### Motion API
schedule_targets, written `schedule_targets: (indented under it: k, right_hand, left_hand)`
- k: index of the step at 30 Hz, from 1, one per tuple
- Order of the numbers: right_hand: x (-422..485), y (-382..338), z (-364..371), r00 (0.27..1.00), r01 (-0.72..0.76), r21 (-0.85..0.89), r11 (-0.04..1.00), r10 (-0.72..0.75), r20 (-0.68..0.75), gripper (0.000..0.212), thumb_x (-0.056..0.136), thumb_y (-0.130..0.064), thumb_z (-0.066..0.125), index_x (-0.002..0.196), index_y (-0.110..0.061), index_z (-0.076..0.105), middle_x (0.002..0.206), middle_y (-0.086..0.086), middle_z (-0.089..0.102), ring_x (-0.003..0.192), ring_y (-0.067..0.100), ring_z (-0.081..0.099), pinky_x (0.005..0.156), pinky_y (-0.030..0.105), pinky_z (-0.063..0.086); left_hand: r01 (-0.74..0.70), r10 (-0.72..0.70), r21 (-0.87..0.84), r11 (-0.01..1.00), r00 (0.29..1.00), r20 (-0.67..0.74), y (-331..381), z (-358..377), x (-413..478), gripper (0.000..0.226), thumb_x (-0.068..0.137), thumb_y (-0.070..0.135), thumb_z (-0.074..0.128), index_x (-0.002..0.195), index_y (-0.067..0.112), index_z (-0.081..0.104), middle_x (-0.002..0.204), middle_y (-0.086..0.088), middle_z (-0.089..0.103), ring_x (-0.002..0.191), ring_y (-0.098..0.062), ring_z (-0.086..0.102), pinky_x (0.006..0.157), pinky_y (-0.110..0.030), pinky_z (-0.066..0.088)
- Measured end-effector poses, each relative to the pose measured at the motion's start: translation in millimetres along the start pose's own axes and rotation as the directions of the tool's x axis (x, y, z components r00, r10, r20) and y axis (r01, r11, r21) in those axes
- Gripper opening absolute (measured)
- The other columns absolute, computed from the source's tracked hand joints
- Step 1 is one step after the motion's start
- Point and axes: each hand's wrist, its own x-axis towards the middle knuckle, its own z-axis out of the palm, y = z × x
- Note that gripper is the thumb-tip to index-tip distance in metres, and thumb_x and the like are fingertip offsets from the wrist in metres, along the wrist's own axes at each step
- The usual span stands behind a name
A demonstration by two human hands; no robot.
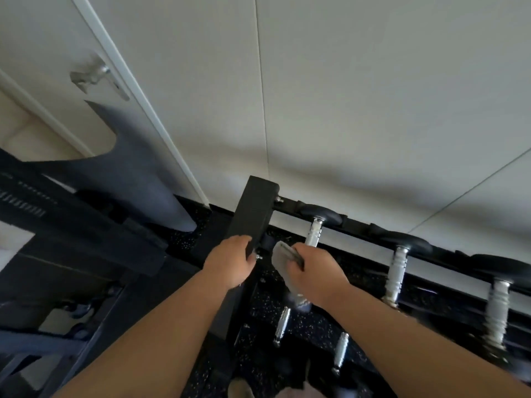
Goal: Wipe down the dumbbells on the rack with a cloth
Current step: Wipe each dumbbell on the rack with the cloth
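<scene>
I am looking down through the head camera at two bare forearms reaching forward from the bottom of the view toward a black dumbbell rack. Nearest, on the lower row, the lower left dumbbell (282,323) and the lower right dumbbell (341,350) are lying with ribbed silver handles showing, above a black speckled floor (267,300). Further in, the left hand (230,262) is curling its fingers round the rack's upright post (253,211), gripping it as if for balance. Just beside it, the right hand (313,274) is clutching a folded grey cloth (283,254) and pressing it onto the near end of the first dumbbell (314,229) on the upper row. That dumbbell's silver handle is emerging beyond the cloth and running back to a black head by the rear rail (359,225). To the right along that row, the second dumbbell (398,271) and the third dumbbell (497,308) are sitting with neither hand on them. Behind everything a white panelled wall (344,110) is rising, with a door handle (94,76) far off at the upper left. I am judging the job to be at an early stage. The cloth is working on the leftmost upper dumbbell, and blur is hiding any dust or shine that would tell me which others are clean. The two upper neighbours and the lower pair seem to be waiting their turn.
</scene>
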Motion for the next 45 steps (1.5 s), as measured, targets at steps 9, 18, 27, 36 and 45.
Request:
schedule_targets:
  k: [9, 18, 27, 36, 45]
  right_hand:
    - [40.3, 0.0, -41.1, 0.901, -0.133, 0.204, 0.97, 0.204, -0.383, 0.026, 0.097, -0.039, 0.047, 0.083, -0.02, 0.059, 0.068, 0.005, 0.059, 0.052, 0.013, 0.047, 0.046, 0.032, 0.046]
    - [63.3, 52.0, -9.3, 0.719, -0.152, 0.267, 0.952, 0.292, -0.631, 0.007, 0.1, -0.024, 0.062, 0.104, -0.019, 0.062, 0.117, -0.01, 0.053, 0.095, 0.006, 0.058, 0.075, 0.023, 0.056]
    - [111.3, 69.9, -19.7, 0.843, -0.096, 0.103, 0.99, 0.136, -0.521, 0.02, 0.095, -0.02, 0.062, 0.114, -0.023, 0.058, 0.097, -0.011, 0.062, 0.084, 0.014, 0.061, 0.071, 0.042, 0.058]
    - [128.4, 101.4, -25.3, 0.913, 0.193, -0.365, 0.911, -0.303, -0.274, 0.053, 0.085, -0.015, 0.073, 0.137, -0.02, 0.064, 0.133, -0.002, 0.067, 0.116, 0.026, 0.066, 0.1, 0.046, 0.053]
    - [106.2, 120.8, -23.5, 0.894, 0.1, 0.036, 0.994, -0.074, -0.442, 0.029, 0.099, -0.014, 0.063, 0.128, -0.017, 0.066, 0.114, -0.008, 0.067, 0.106, 0.013, 0.06, 0.088, 0.026, 0.05]
  left_hand:
    - [-0.217, 0.255, 0.263, 0.94, 0.96, -0.117, -6.6, 14.1, 111.1, 0.068, 0.104, 0.053, 0.045, 0.16, 0.016, 0.033, 0.169, -0.009, 0.028, 0.155, -0.03, 0.029, 0.125, -0.048, 0.031]
    - [-0.191, 0.268, 0.321, 0.928, 0.938, -0.218, -14.7, 75.2, 142.7, 0.09, 0.098, 0.064, 0.038, 0.168, 0.018, 0.005, 0.175, -0.009, -0.009, 0.161, -0.032, -0.006, 0.13, -0.055, 0.006]
    - [-0.168, 0.257, 0.341, 0.925, 0.937, -0.237, -15.4, 83.2, 147.4, 0.089, 0.095, 0.055, 0.046, 0.167, 0.017, 0.013, 0.176, -0.009, -0.004, 0.162, -0.032, -0.004, 0.13, -0.055, 0.009]
    - [-0.152, 0.246, 0.344, 0.927, 0.936, -0.25, -13.8, 84.4, 150.0, 0.09, 0.091, 0.052, 0.045, 0.167, 0.018, 0.013, 0.176, -0.009, -0.003, 0.162, -0.032, -0.004, 0.129, -0.056, 0.01]
    - [-0.141, 0.235, 0.343, 0.929, 0.939, -0.252, -14.9, 85.5, 149.7, 0.09, 0.09, 0.053, 0.043, 0.168, 0.019, 0.011, 0.176, -0.008, -0.005, 0.162, -0.03, -0.006, 0.13, -0.054, 0.008]
